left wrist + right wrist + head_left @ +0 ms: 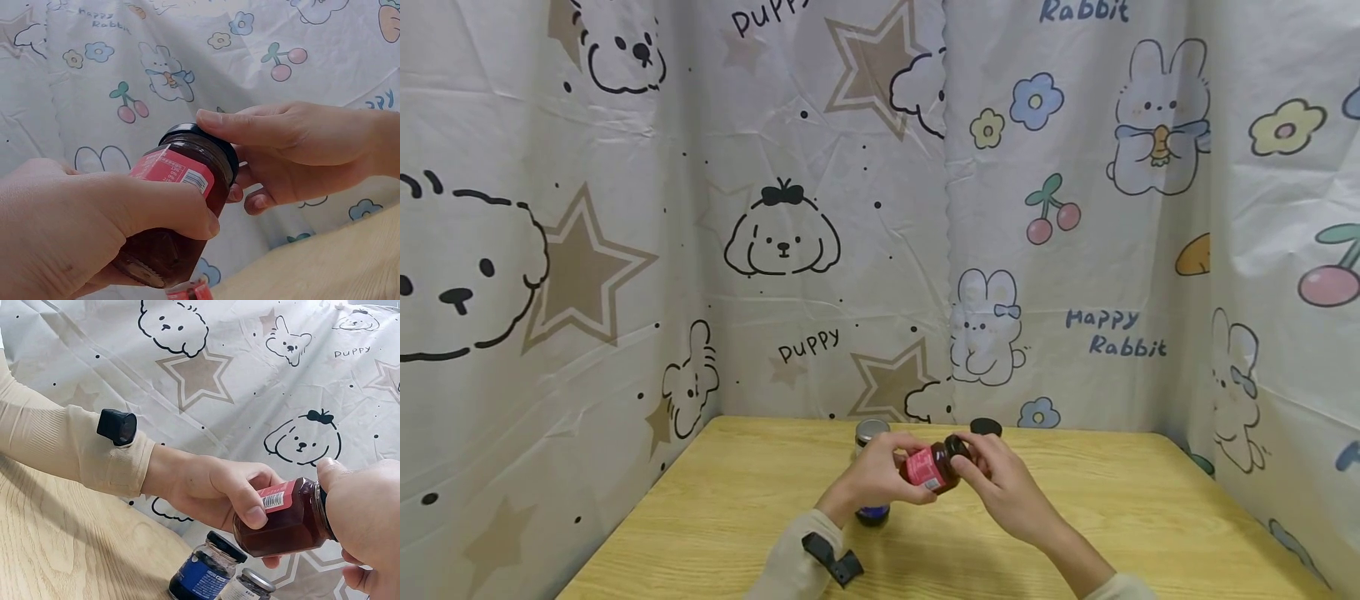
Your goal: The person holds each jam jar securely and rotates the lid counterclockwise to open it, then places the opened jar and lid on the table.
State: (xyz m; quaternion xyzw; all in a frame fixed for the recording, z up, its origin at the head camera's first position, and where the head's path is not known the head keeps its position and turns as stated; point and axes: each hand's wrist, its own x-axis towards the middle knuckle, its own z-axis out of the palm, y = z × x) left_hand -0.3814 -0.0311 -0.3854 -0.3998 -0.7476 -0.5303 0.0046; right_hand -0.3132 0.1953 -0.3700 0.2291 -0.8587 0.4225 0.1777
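Observation:
A glass jar [925, 468] of dark red-brown contents, with a pink-red label and a barcode, is held tilted above the table. My left hand [880, 471] grips its body, the thumb lying across the label in the left wrist view. On its neck sits a black lid [199, 139], which my right hand [1011, 487] pinches between thumb and fingers. The right hand hides much of the lid in the right wrist view. Just below the held jar, a blue-labelled jar [203, 569] with a black lid stands on the table.
Beside the blue-labelled jar is a jar with a silver lid [872, 429], partly behind my left hand. Another black lid [986, 427] shows beyond my right hand. The wooden table [715, 492] is enclosed by printed curtains [880, 317] at the back and sides.

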